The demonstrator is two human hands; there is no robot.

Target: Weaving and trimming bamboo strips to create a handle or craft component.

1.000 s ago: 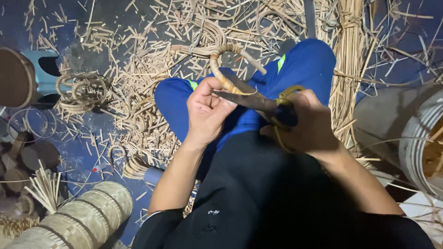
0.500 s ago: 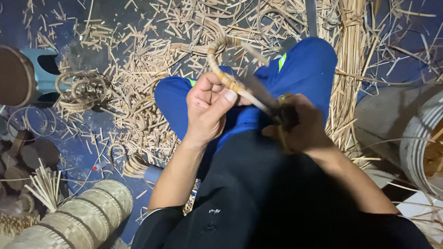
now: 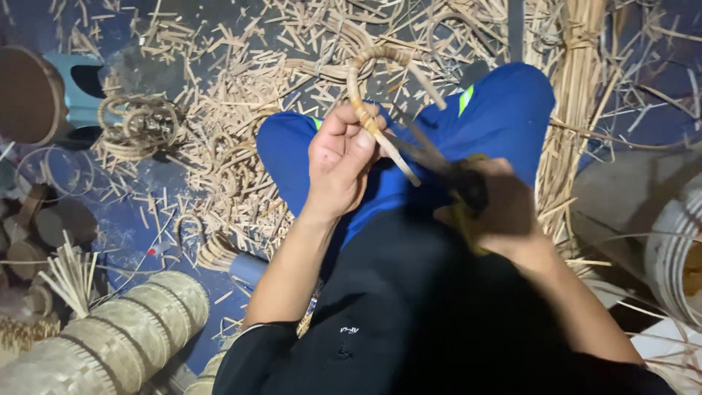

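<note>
A dark floor point(image 3: 139, 219) strewn with cut cane offcuts point(image 3: 241, 139) fills most of the view, and a person sits cross-legged on it in blue trousers point(image 3: 504, 110) with a dark top below. At the right edge a long bundle of cane strands point(image 3: 578, 110) runs up the floor, and at the lower left lie woven cylindrical baskets point(image 3: 110, 336), with a small coil of rattan rings point(image 3: 139, 124) further up. Over the lap, the left hand point(image 3: 340, 161) is closed around a curved rattan handle point(image 3: 365, 80), thumb and fingers pinching its wrapped stem so that the hooked end stands up and away from the body, which presents the loose tail to the tool. The right hand point(image 3: 497, 208) is wrapped tight around the yellow-handled grip of what looks like shears or a knife point(image 3: 439, 164); it is blurred, so I cannot tell which. Its dark blade points toward the stem just beside the left thumb. The two hands sit near each other but apart, joined only through tool and cane. Nothing stands between them, though the litter of offcuts crowds close around both knees.
</note>
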